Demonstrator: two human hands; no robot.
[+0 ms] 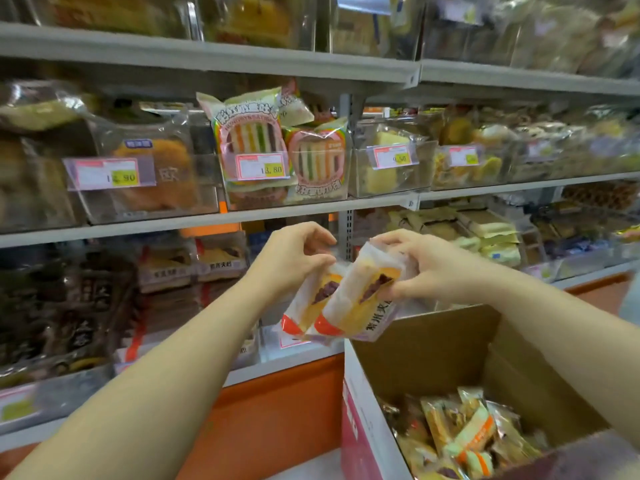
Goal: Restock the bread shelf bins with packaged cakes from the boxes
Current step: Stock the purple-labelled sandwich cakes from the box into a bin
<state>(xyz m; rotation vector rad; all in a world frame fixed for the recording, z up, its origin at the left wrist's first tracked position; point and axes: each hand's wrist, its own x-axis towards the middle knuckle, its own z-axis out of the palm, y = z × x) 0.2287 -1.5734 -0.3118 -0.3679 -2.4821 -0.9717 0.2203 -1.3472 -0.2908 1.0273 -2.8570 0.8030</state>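
**Plastic-wrapped cakes held at the bread shelf, both hands engaged**

Two packaged cakes (341,306) are held side by side and touching. They hang in mid-air in front of the lower shelf level, just above the near left corner of the cardboard box (433,341). Each wrapper is frosted white with an orange-red band at its lower end. Yellow sponge with a dark purple filling shows through.

The left hand (294,258) pinches the upper end of the left-side pack (306,304) between thumb and curled fingers. The right hand (426,268) grips the upper end of the right-side pack (363,306), with its fingers curled over the top and the thumb underneath. Both forearms are bare.

The box stands open at lower right, brown inside and white and pink outside. It holds a loose heap of further packs (464,434) in cream and orange wrappers.

Grey shelving carries clear bins. Directly above the hands, one bin (311,190) holds rainbow-striped cakes (252,136) standing upright, with a price tag (261,167) reading 13.80. The bin to its left holds a brown loaf (152,174). The bin to its right holds pale yellow cakes (384,174) under a tag reading 9.50. Stock on the lower shelf behind the hands is too blurred to identify. An orange base panel (277,410) runs below the lowest shelf.
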